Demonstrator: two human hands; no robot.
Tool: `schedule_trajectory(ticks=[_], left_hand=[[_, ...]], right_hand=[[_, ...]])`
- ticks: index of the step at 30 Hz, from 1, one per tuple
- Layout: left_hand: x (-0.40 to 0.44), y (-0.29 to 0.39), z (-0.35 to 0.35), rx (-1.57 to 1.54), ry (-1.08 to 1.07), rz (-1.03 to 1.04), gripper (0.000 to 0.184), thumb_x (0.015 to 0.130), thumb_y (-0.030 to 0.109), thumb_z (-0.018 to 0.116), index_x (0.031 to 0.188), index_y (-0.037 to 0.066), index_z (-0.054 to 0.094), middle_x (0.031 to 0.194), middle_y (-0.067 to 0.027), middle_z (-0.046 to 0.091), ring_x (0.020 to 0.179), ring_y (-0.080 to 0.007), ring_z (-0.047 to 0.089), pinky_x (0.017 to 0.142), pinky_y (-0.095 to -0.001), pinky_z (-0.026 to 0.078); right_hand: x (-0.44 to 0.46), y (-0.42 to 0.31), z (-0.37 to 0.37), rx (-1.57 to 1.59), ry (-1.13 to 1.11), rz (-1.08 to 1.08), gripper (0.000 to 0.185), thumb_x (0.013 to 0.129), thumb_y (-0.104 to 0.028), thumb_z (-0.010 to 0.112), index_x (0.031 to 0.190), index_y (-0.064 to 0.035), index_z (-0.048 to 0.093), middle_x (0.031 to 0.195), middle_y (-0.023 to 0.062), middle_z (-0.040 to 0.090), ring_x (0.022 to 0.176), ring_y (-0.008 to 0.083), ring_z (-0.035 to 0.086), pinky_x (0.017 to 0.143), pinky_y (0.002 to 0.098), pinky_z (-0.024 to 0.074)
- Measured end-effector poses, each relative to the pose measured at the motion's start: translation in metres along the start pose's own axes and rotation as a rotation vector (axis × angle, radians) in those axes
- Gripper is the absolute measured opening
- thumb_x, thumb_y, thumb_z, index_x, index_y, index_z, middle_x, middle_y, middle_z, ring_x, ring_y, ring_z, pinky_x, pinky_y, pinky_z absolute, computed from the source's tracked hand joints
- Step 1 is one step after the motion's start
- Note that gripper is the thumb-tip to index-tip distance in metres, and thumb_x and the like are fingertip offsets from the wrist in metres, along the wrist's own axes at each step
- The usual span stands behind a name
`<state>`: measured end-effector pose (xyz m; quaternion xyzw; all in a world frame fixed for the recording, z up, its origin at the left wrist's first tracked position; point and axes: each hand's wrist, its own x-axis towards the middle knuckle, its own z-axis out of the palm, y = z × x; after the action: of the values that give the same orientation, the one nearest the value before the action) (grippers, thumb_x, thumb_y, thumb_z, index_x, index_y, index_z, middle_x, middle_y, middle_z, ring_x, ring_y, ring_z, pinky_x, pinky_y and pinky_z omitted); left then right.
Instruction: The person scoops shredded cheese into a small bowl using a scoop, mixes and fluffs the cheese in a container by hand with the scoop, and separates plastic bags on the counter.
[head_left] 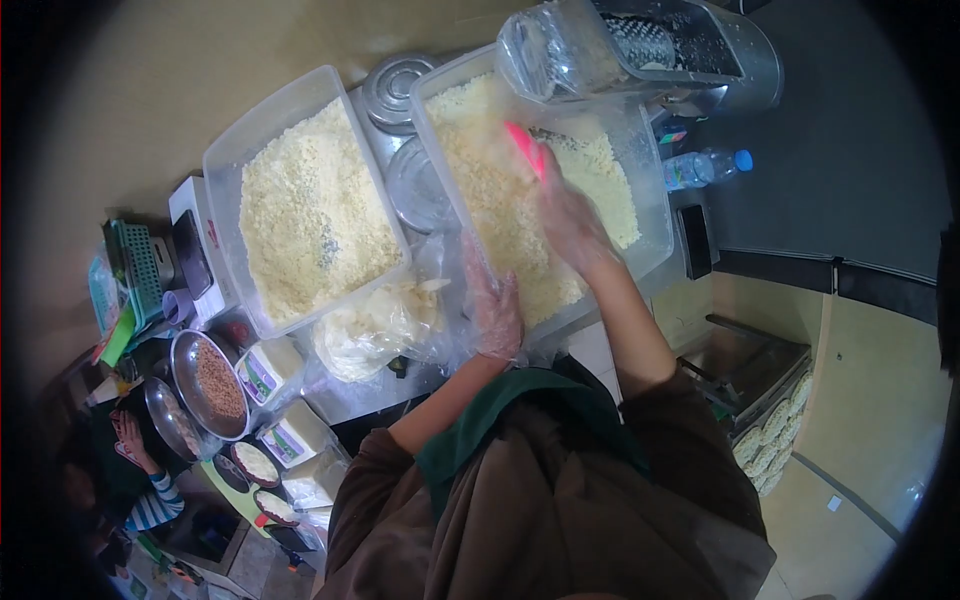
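Gripping pink tool (pixel 522 145) in right hand (pixel 572 215), fingers closed on near end. Projecting beyond fingers, away and slightly left, long axis roughly in line with right forearm (pixel 622 300). Located inside tub (pixel 655 210), over shreds (pixel 480 190). Resting left hand (pixel 497 312) at near-left wall, fingers extended; cannot tell if pinching.

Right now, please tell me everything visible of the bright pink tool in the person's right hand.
The bright pink tool is narrow, elongated and plastic-looking. The right hand grips one end and hides that part; the other end slants away over the pale yellow, crumbly mass inside the translucent rectangular plastic bin. Blur leaves its exact shape, and whether it touches the mass, unclear.
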<state>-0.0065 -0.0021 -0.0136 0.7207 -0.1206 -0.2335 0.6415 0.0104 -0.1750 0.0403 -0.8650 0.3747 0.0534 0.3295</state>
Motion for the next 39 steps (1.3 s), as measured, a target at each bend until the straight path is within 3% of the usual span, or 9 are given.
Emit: schedule_trajectory(ticks=[8, 10, 12, 17, 22, 25, 31, 34, 39], left_hand=[[0.001, 0.004, 0.0, 0.047, 0.025, 0.082, 0.067, 0.092, 0.011, 0.05, 0.148, 0.0, 0.013, 0.153, -0.0197, 0.017, 0.141, -0.0299, 0.017, 0.114, -0.0364, 0.012], [0.002, 0.004, -0.001, 0.076, 0.039, 0.082, 0.067, 0.092, 0.01, 0.05, 0.148, -0.001, 0.014, 0.152, -0.0198, 0.018, 0.141, -0.0298, 0.017, 0.115, -0.0364, 0.012], [0.001, 0.006, -0.003, 0.032, -0.013, 0.055, 0.069, 0.092, 0.011, 0.049, 0.148, 0.0, 0.011, 0.154, -0.0212, 0.013, 0.142, -0.0369, 0.013, 0.116, -0.0413, 0.01], [0.004, 0.002, 0.0, 0.036, 0.014, 0.087, 0.068, 0.092, 0.012, 0.049, 0.148, 0.0, 0.013, 0.154, -0.0211, 0.014, 0.142, -0.0364, 0.014, 0.115, -0.041, 0.011], [0.003, 0.002, 0.002, 0.0, 0.035, 0.075, 0.067, 0.091, 0.011, 0.049, 0.148, 0.0, 0.015, 0.153, -0.0209, 0.015, 0.142, -0.0361, 0.016, 0.115, -0.0406, 0.012], [0.003, 0.002, 0.005, 0.008, 0.062, 0.107, 0.067, 0.091, 0.012, 0.049, 0.148, 0.0, 0.015, 0.153, -0.0207, 0.016, 0.141, -0.0357, 0.017, 0.115, -0.0401, 0.012], [0.002, -0.018, 0.006, -0.045, 0.089, 0.022, 0.068, 0.09, 0.01, 0.05, 0.148, 0.0, 0.016, 0.152, -0.0209, 0.021, 0.14, -0.0331, 0.022, 0.114, -0.0371, 0.014], [0.001, -0.034, 0.009, -0.007, 0.165, 0.062, 0.062, 0.094, 0.011, 0.053, 0.145, -0.004, 0.021, 0.14, -0.0171, 0.04, 0.124, -0.0226, 0.04, 0.105, -0.0307, 0.029], [0.002, -0.021, 0.01, -0.179, 0.166, -0.038, 0.062, 0.091, 0.009, 0.05, 0.146, -0.001, 0.024, 0.149, -0.019, 0.03, 0.138, -0.0292, 0.027, 0.113, -0.0356, 0.017]], right_hand=[[0.062, 0.084, -0.006, -0.236, 0.235, 0.066, 0.04, 0.095, -0.024, 0.04, 0.129, -0.0035, 0.044, 0.098, 0.0272, 0.064, 0.093, 0.045, 0.061, 0.079, 0.0502, 0.0462], [0.122, 0.105, 0.019, -0.327, 0.37, -0.375, 0.034, 0.095, -0.021, 0.039, 0.12, -0.0023, 0.051, 0.099, 0.0275, 0.063, 0.092, 0.0447, 0.06, 0.076, 0.0527, 0.0459], [0.122, 0.036, 0.003, -0.519, 0.056, -0.289, 0.032, 0.095, -0.022, 0.038, 0.114, -0.0013, 0.054, 0.1, 0.028, 0.062, 0.094, 0.0463, 0.058, 0.078, 0.0524, 0.046], [0.023, -0.002, -0.008, -0.08, 0.065, -0.247, 0.032, 0.096, -0.028, 0.039, 0.117, -0.009, 0.055, 0.101, 0.0275, 0.061, 0.095, 0.0479, 0.056, 0.078, 0.0495, 0.0475], [0.021, 0.055, -0.046, -0.15, 0.003, 0.355, 0.039, 0.095, -0.027, 0.038, 0.131, -0.0142, 0.045, 0.099, 0.03, 0.06, 0.096, 0.0489, 0.056, 0.08, 0.0515, 0.0464], [0.042, 0.065, -0.002, -0.169, 0.075, 0.008, 0.038, 0.095, -0.025, 0.038, 0.131, -0.0135, 0.043, 0.095, 0.03, 0.061, 0.093, 0.049, 0.057, 0.078, 0.052, 0.0465], [-0.009, -0.013, -0.063, -0.225, -0.098, -0.097, 0.042, 0.093, -0.026, 0.04, 0.133, -0.0122, 0.042, 0.101, 0.0307, 0.059, 0.095, 0.0458, 0.058, 0.081, 0.0533, 0.045], [0.005, 0.018, -0.043, -0.276, -0.268, -0.3, 0.045, 0.095, -0.032, 0.037, 0.136, -0.0131, 0.039, 0.105, 0.0293, 0.059, 0.097, 0.0444, 0.058, 0.082, 0.0523, 0.0452], [0.055, 0.046, -0.061, -0.105, -0.264, -0.14, 0.05, 0.097, -0.042, 0.033, 0.137, -0.0134, 0.039, 0.112, 0.0267, 0.059, 0.103, 0.0424, 0.058, 0.089, 0.0479, 0.0446]])
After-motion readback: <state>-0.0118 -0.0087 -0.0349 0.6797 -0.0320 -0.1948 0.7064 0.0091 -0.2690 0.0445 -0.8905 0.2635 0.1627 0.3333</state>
